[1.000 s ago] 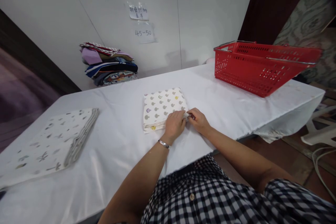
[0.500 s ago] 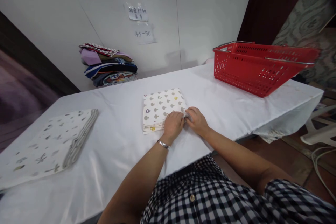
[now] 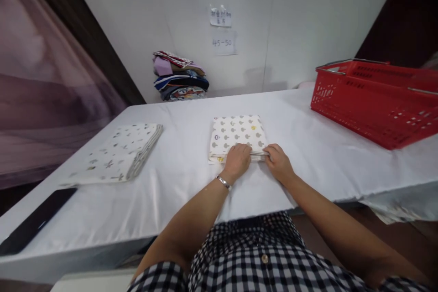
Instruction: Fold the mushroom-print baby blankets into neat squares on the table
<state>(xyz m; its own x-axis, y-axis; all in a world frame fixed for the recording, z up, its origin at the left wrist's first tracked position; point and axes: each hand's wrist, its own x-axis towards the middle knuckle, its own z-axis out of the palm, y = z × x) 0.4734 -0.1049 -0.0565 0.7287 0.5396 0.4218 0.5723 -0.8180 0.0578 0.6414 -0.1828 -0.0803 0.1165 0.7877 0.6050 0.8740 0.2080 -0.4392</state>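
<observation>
A folded white cloth (image 3: 237, 132) with grey and a few coloured mushroom-like prints lies flat on the white-covered table (image 3: 185, 146). My left hand (image 3: 238, 160), a silver bracelet at its wrist, is closed over the middle of the near edge, where several layers show. At the near right corner my right hand (image 3: 278, 162) pinches the layers between thumb and fingers. My fingertips are partly hidden by the cloth and by the backs of the hands. Off to the left rests another folded white cloth (image 3: 126, 153) with small leaf-like prints.
A red plastic basket (image 3: 369, 105) with metal handles stands at the right. Against the back wall is a pile of folded fabrics (image 3: 181, 77), left of two paper signs (image 3: 224, 43). A flat black object (image 3: 37, 221) lies at the table's front left.
My view has swung left, bringing the black object into sight. My hands are slightly farther apart on the near edge, the right one at the corner.
</observation>
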